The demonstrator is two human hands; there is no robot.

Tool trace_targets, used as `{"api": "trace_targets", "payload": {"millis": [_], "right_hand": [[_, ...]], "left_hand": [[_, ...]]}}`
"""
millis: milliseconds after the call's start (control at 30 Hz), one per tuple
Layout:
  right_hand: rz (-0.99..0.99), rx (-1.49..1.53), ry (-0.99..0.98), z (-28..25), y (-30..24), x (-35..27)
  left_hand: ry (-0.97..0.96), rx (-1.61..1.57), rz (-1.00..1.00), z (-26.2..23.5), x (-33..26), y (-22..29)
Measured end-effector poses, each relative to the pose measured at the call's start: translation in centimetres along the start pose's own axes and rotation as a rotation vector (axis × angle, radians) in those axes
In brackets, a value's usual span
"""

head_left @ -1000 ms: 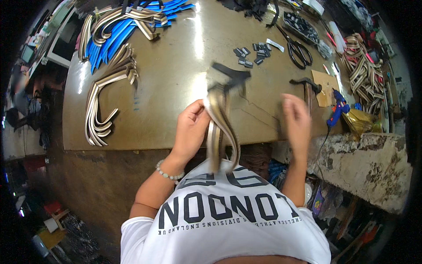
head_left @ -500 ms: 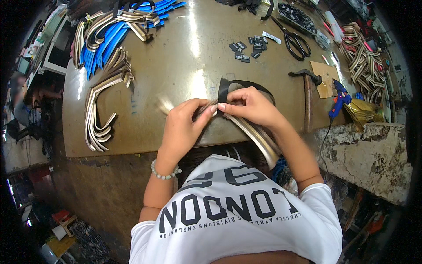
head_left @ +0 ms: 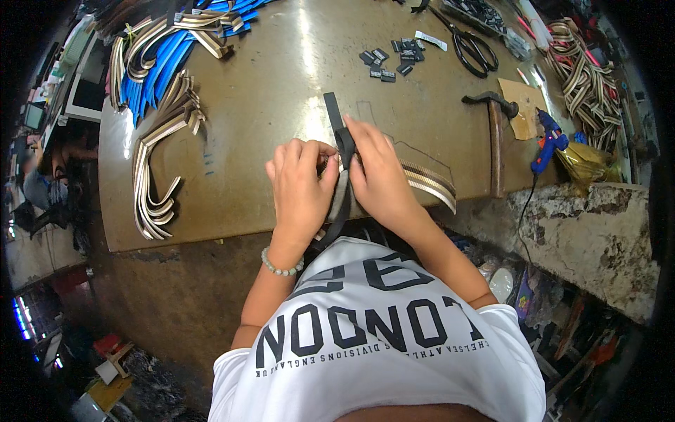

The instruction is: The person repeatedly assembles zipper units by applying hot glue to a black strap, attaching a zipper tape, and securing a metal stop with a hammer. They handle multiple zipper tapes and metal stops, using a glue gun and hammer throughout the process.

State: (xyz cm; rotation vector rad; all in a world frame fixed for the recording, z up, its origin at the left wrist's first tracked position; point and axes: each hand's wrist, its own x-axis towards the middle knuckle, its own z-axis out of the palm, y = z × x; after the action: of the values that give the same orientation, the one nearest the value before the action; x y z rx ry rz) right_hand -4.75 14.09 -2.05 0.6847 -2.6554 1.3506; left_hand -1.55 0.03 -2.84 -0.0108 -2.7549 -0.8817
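Observation:
Both my hands work close together over the near middle of the table. My left hand (head_left: 301, 184) pinches the strap near its joint, its curled fingers and thumb meeting at a pale bit. My right hand (head_left: 380, 172) presses the same spot from the other side, fingers long and thumb against the band. Between them a black strap (head_left: 332, 111) stands up away from me and loops down toward my shirt. A striped beige, brown and white strap (head_left: 430, 184) comes out under my right hand, its end near the table edge. My fingers hide the joint.
Folded striped straps (head_left: 145, 183) lie at left, with blue strips (head_left: 151, 84) behind. Small black pieces (head_left: 387, 63), scissors (head_left: 472, 53), a hammer (head_left: 496, 133), cardboard (head_left: 517, 105) and a blue glue gun (head_left: 548, 144) are farther right. More straps (head_left: 587, 84) heap at far right.
The black strap has swung from a loop at the right to stand upright between my hands. My right hand has turned and flattened along it, and the striped strap now points right.

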Motion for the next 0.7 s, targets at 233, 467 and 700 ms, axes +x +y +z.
{"api": "trace_targets", "payload": {"millis": [233, 467, 700], "right_hand": [[-0.121, -0.079, -0.025, -0.1, 2.5, 0.1], [-0.241, -0.022, -0.102, -2.3, 2.5, -1.8], [-0.264, 0.011, -0.26, -3.8, 1.0, -3.6]], "left_hand": [[0.078, 0.041, 0.007, 0.4, 0.0, -0.5], [0.065, 0.164, 0.108, 0.4, -0.3, 0.4], [0.01, 0.137, 0.059, 0.1, -0.3, 0.5]]}}
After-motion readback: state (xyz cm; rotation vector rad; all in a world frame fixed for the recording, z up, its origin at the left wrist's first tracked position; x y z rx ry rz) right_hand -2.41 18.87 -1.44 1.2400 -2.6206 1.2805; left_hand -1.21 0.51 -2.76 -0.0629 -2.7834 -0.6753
